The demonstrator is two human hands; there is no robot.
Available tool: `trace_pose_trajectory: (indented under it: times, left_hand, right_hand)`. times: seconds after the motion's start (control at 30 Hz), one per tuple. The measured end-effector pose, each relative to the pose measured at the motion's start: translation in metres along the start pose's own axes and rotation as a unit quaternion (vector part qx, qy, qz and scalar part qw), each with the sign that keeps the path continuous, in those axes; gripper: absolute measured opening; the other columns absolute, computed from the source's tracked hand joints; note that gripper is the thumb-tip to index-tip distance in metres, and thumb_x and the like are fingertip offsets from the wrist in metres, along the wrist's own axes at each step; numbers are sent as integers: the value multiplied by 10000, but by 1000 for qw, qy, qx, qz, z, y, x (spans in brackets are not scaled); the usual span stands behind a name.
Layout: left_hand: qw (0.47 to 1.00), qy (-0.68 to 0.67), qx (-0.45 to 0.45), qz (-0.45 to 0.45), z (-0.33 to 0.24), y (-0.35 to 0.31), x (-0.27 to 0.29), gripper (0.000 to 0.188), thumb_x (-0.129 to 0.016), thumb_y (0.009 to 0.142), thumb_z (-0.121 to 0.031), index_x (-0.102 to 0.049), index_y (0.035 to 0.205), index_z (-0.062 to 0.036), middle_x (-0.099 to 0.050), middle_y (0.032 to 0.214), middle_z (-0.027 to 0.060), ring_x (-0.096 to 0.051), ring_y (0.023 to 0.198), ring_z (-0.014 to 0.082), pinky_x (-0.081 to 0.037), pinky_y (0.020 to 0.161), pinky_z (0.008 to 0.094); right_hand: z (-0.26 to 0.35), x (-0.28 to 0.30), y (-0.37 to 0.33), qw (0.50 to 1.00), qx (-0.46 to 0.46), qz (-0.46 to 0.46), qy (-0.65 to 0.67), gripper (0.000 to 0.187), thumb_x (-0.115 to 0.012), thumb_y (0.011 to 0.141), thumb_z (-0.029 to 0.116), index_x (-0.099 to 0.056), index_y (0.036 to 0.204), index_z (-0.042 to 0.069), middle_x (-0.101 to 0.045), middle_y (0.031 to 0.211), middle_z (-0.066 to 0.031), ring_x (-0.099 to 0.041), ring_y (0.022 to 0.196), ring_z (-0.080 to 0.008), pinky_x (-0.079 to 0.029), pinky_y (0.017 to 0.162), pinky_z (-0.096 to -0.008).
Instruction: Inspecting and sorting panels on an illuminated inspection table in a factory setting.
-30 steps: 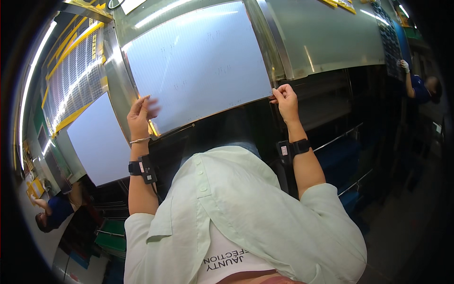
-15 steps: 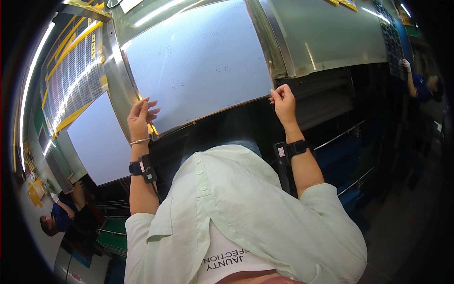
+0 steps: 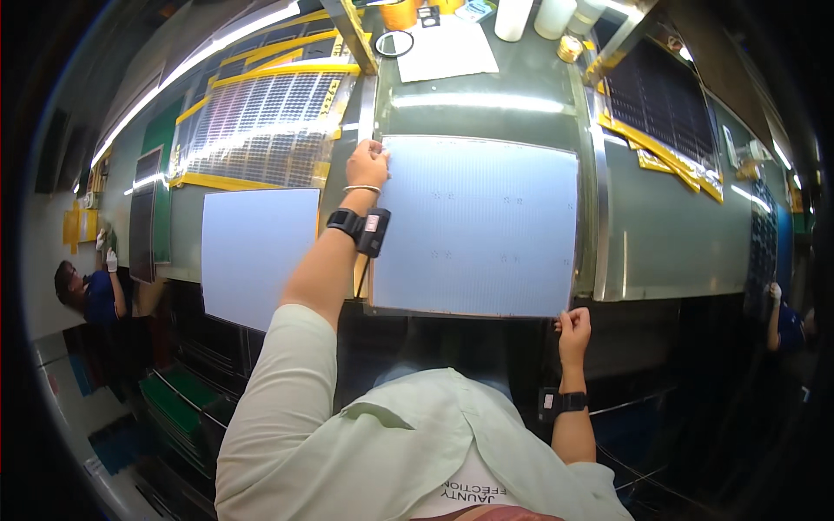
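A pale blue panel (image 3: 476,230) lies flat before me, finely striped, with small clusters of dark marks and a thin brownish edge. My left hand (image 3: 368,161) is at its far left corner, fingers curled and closed on the edge. At the near right corner, my right hand (image 3: 573,334) pinches the panel between thumb and fingers. Under the panel is a greenish glossy worktop (image 3: 478,113). To the left of my left forearm rests a second, plain pale blue panel (image 3: 261,252).
Metal rails (image 3: 599,200) flank the work area. Yellow-edged dark grid sheets (image 3: 261,122) lie far left, with similar sheets (image 3: 660,113) far right. White paper (image 3: 443,52), a black ring (image 3: 393,43) and white bottles (image 3: 512,19) stand at the back. Gloved people (image 3: 91,291) work at both sides.
My left hand has gone from the panel's near left side to its far left corner. The right hand stays at the near right corner. The view has shifted, and the panel appears straighter between the rails.
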State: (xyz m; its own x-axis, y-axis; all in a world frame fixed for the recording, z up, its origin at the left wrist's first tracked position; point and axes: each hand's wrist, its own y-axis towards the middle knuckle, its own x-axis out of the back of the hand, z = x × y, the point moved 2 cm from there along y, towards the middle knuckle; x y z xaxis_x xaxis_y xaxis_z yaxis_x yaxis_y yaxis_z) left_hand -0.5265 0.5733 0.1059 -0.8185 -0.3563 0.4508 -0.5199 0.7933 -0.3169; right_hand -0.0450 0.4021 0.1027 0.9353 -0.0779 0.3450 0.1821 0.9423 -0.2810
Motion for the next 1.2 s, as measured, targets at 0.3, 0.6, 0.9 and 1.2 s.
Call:
trace_pose_trajectory:
  times: [0.3, 0.6, 0.9, 1.2]
  left_hand:
    - [940, 267, -174, -120, -7, -4, -14, 447, -650, 758, -206, -535, 1189, -239, -611, 826, 139, -600, 771, 310, -470, 701, 401]
    - [877, 427, -206, -81, -13, -10, -19, 342, -478, 839, -140, -564, 1165, -200, -548, 825, 125, -601, 731, 318, -483, 664, 414]
    - [801, 510, -279, -143, -15, -32, -15, 420, -476, 861, -343, -485, 1242, -169, -395, 1311, 93, -285, 1260, 286, -260, 966, 558]
    - [814, 497, -281, -103, -2, -28, -28, 473, -382, 909, -340, -357, 1345, -160, -260, 1440, -16, -155, 1347, 268, -112, 1047, 562]
  right_hand:
    - [-6, 2, 2, 1000, -13, 12, 15, 143, -537, 853, 24, -418, 778, 47, -469, 663, -3, -500, 565, -67, -436, 517, -192]
    - [-3, 2, 2, 999, -19, 13, 24, 142, -534, 859, 26, -418, 782, 51, -471, 675, 3, -497, 565, -61, -430, 513, -184]
    - [99, -25, 36, 842, 227, -7, -490, 693, -729, 647, 233, -438, 1269, 131, -409, 1262, -110, -331, 1206, -345, -300, 946, -469]
    - [124, -84, 226, 747, 393, -32, -535, 509, -517, 839, 340, -442, 1264, 70, -366, 1366, -46, -265, 1285, -323, -213, 1032, -517]
